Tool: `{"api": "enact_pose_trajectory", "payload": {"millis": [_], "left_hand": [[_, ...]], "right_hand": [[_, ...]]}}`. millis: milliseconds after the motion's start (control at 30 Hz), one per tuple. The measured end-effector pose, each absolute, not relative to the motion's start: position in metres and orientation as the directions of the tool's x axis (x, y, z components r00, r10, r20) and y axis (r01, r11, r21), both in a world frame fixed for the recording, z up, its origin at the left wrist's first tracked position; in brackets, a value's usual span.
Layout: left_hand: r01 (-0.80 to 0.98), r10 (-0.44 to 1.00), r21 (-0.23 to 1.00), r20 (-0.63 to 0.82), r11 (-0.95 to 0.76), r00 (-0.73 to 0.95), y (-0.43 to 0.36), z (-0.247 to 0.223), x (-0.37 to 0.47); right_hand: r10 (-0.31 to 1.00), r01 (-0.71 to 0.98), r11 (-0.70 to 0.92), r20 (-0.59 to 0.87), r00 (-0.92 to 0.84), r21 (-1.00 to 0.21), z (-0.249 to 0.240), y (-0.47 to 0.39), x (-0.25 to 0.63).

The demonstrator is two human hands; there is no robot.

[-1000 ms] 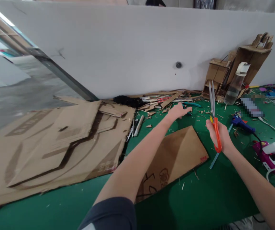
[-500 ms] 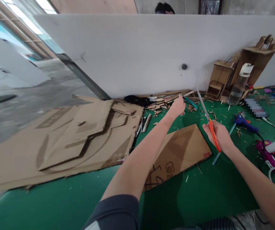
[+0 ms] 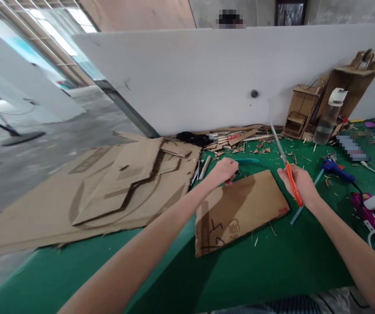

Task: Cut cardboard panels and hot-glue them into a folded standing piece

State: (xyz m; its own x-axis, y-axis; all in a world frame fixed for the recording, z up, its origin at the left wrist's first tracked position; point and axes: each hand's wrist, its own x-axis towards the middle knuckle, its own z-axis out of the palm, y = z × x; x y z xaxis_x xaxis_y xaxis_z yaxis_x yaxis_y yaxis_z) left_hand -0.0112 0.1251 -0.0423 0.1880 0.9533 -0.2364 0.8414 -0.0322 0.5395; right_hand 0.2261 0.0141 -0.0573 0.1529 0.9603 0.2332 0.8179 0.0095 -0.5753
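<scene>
My right hand (image 3: 300,183) grips the orange handles of a pair of scissors (image 3: 280,146), whose blades point up toward the white partition. My left hand (image 3: 225,170) is closed at the upper left edge of a rectangular cardboard piece (image 3: 249,200) with black writing on it. From its fingers a thin teal object (image 3: 249,161) sticks out to the right. The cardboard piece lies flat on the green table (image 3: 262,270).
Stacked cardboard sheets (image 3: 102,196) cover the left side. Scraps (image 3: 239,140) line the white partition (image 3: 187,78). At the right are a water bottle (image 3: 326,124), a cardboard model (image 3: 301,104), a blue glue gun (image 3: 337,169) and a purple power strip (image 3: 368,213).
My left hand has moved down and left from the scraps, and the teal object has moved with it. The scissors stay in my right hand. The view has shifted slightly.
</scene>
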Motion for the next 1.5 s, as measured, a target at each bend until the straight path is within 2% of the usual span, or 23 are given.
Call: {"api": "enact_pose_trajectory", "payload": {"millis": [133, 367, 567, 633, 767, 867, 1000, 1100, 1200, 1400, 1500], "left_hand": [[0.877, 0.946, 0.472, -0.231, -0.094, 0.226, 0.138, -0.05, 0.01], [0.877, 0.954, 0.456, -0.168, -0.148, 0.249, 0.188, -0.042, 0.069], [0.886, 0.957, 0.408, -0.083, -0.221, 0.277, 0.167, -0.014, 0.08], [0.893, 0.955, 0.388, -0.095, -0.226, 0.282, 0.155, -0.006, 0.078], [0.883, 0.909, 0.402, -0.224, -0.243, 0.352, 0.134, -0.006, 0.077], [0.873, 0.88, 0.414, -0.274, -0.257, 0.389, 0.129, -0.019, 0.087], [0.847, 0.887, 0.455, -0.219, -0.277, 0.407, 0.147, -0.039, 0.123], [0.812, 0.903, 0.52, -0.161, -0.265, 0.398, 0.167, -0.049, 0.152], [0.797, 0.926, 0.551, -0.105, -0.249, 0.363, 0.18, -0.055, 0.167], [0.751, 0.915, 0.607, -0.094, -0.259, 0.391, 0.172, -0.052, 0.148], [0.684, 0.865, 0.601, 0.025, -0.414, 0.501, 0.16, -0.042, 0.113]], "right_hand": [[0.967, 0.832, 0.013, 0.22, 0.131, -0.554, -0.057, 0.012, 0.224], [0.958, 0.794, 0.014, 0.235, 0.163, -0.608, -0.056, 0.012, 0.227], [0.951, 0.78, -0.006, 0.238, 0.199, -0.626, -0.053, 0.012, 0.229], [0.951, 0.777, -0.001, 0.239, 0.196, -0.63, -0.052, 0.012, 0.229], [0.946, 0.737, -0.003, 0.236, 0.22, -0.676, -0.051, 0.011, 0.23], [0.924, 0.612, 0.023, 0.25, 0.288, -0.79, -0.054, 0.012, 0.231], [0.886, 0.33, 0.037, 0.183, 0.425, -0.943, -0.061, 0.017, 0.232], [0.861, 0.148, 0.05, 0.118, 0.495, -0.988, -0.066, 0.022, 0.233], [0.861, 0.061, 0.072, 0.093, 0.5, -0.996, -0.069, 0.024, 0.232], [0.88, 0.181, 0.062, 0.139, 0.454, -0.982, -0.073, 0.022, 0.231], [0.887, 0.213, 0.054, 0.144, 0.439, -0.976, -0.077, 0.021, 0.23]]}}
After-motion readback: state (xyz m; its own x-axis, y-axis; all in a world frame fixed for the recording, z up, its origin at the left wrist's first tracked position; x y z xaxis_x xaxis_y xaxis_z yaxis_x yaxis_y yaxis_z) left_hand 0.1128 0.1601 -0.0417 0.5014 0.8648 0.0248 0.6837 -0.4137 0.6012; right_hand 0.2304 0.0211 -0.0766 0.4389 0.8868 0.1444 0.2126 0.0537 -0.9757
